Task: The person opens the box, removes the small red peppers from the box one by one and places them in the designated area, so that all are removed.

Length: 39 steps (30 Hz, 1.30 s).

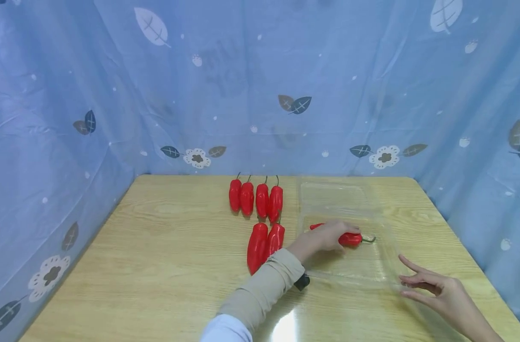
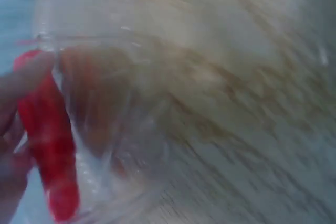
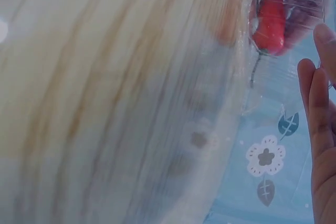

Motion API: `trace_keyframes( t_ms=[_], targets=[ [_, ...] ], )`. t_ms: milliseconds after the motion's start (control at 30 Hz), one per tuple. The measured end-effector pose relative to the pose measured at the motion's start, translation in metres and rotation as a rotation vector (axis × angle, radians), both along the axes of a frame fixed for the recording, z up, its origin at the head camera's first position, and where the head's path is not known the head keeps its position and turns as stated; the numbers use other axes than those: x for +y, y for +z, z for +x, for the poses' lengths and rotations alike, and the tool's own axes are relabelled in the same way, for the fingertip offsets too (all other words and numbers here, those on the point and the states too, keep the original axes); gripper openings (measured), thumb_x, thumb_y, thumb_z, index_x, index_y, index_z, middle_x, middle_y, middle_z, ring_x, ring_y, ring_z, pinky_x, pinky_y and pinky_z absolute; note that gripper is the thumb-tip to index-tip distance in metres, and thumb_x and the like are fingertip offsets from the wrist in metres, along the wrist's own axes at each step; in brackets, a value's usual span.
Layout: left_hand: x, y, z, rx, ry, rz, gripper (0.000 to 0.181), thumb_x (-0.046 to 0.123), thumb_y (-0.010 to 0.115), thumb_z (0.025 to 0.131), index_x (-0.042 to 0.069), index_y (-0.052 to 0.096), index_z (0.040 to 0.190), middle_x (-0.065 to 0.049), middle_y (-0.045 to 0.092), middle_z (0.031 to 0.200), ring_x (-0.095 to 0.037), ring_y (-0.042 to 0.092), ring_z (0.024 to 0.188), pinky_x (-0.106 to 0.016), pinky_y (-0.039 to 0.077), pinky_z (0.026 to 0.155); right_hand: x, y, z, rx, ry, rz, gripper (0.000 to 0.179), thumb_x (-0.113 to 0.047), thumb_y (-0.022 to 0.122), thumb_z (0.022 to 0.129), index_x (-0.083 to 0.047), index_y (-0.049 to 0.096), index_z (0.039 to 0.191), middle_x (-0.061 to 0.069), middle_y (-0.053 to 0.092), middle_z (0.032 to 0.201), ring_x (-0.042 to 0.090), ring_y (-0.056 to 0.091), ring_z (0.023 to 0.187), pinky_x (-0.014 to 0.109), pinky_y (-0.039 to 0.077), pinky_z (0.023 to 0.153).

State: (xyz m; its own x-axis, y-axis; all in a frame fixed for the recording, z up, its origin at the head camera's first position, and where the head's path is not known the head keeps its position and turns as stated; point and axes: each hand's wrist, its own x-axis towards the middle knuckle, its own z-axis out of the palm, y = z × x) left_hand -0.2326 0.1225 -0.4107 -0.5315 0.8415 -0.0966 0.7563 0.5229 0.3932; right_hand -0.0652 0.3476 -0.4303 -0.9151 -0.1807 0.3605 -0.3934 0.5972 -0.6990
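Note:
My left hand grips a red chili pepper in the clear plastic container. The pepper lies sideways, its green stem pointing right. In the left wrist view the fingers lie across the red pepper, beside the container's see-through wall. My right hand is just outside the container's right side, thumb and fingers apart with nothing between them. In the right wrist view its straight fingers show at the right edge, and the pepper shows through the plastic.
Several red peppers stand in a row at the back middle of the wooden table. Two more peppers lie in front of them, partly behind the left sleeve. The container's clear lid extends toward the blue curtain.

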Motion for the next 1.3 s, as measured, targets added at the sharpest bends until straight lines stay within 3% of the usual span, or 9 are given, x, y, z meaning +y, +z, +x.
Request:
trace_keyframes(
  t_ms=[233,400,633,933,1100,1200,1300],
  targets=[
    [0.0,-0.009,0.006,0.088,0.059,-0.072,0.065,0.03,0.082,0.076,0.026,0.055,0.135,0.01,0.058,0.129,-0.001,0.052,0.112,-0.01,0.039,0.087,-0.001,-0.001,-0.001,0.022,-0.023,0.014,0.03,0.011,0.08,0.064,-0.006,0.074,0.088,-0.029,0.048,0.131,-0.011,0.062,0.089,0.007,0.048,0.07],
    [-0.005,-0.014,0.01,0.093,0.087,-0.036,0.065,0.043,0.08,0.076,0.031,0.055,0.135,0.013,0.06,0.123,0.001,0.053,0.102,-0.011,0.041,0.075,-0.003,-0.001,-0.001,0.003,-0.05,0.034,0.028,0.008,0.081,0.064,-0.008,0.075,0.087,-0.031,0.047,0.13,-0.012,0.061,0.087,0.006,0.048,0.068],
    [-0.019,-0.002,0.02,0.026,0.114,0.161,0.05,0.034,0.075,0.082,0.028,0.061,0.13,0.01,0.061,0.113,0.002,0.051,0.094,-0.005,0.038,0.069,-0.002,-0.002,-0.002,-0.042,-0.09,0.088,0.024,0.001,0.082,0.067,-0.01,0.076,0.088,-0.035,0.045,0.127,-0.013,0.061,0.084,0.006,0.048,0.063],
    [-0.054,0.027,0.046,0.013,0.155,0.377,0.05,0.023,0.078,0.08,0.02,0.062,0.128,0.004,0.059,0.114,0.0,0.05,0.096,-0.003,0.04,0.072,0.002,-0.001,-0.001,0.028,-0.06,0.074,0.03,0.009,0.081,0.063,-0.01,0.075,0.087,-0.031,0.048,0.13,-0.014,0.061,0.086,0.003,0.045,0.07],
    [-0.088,0.035,0.061,-0.063,0.247,0.55,0.047,0.017,0.079,0.077,0.015,0.065,0.122,0.004,0.061,0.111,-0.001,0.052,0.098,-0.006,0.045,0.072,0.003,-0.003,-0.002,0.04,-0.033,0.067,0.032,0.012,0.08,0.063,-0.009,0.073,0.087,-0.03,0.047,0.131,-0.013,0.061,0.087,0.003,0.046,0.071],
    [-0.112,0.033,0.07,-0.098,0.317,0.649,0.045,0.016,0.08,0.076,0.013,0.067,0.12,0.005,0.063,0.111,-0.001,0.055,0.097,-0.01,0.048,0.072,0.003,-0.005,-0.004,0.037,-0.028,0.058,0.032,0.014,0.079,0.063,-0.008,0.073,0.086,-0.031,0.046,0.131,-0.014,0.061,0.087,0.004,0.046,0.071],
    [-0.137,0.027,0.08,-0.124,0.429,0.733,0.045,0.014,0.081,0.074,0.014,0.069,0.117,0.004,0.066,0.109,-0.006,0.057,0.097,-0.016,0.051,0.074,0.003,-0.008,-0.005,0.039,-0.015,0.047,0.033,0.015,0.078,0.063,-0.009,0.072,0.085,-0.031,0.046,0.131,-0.013,0.061,0.087,0.004,0.047,0.07]
  ],
)
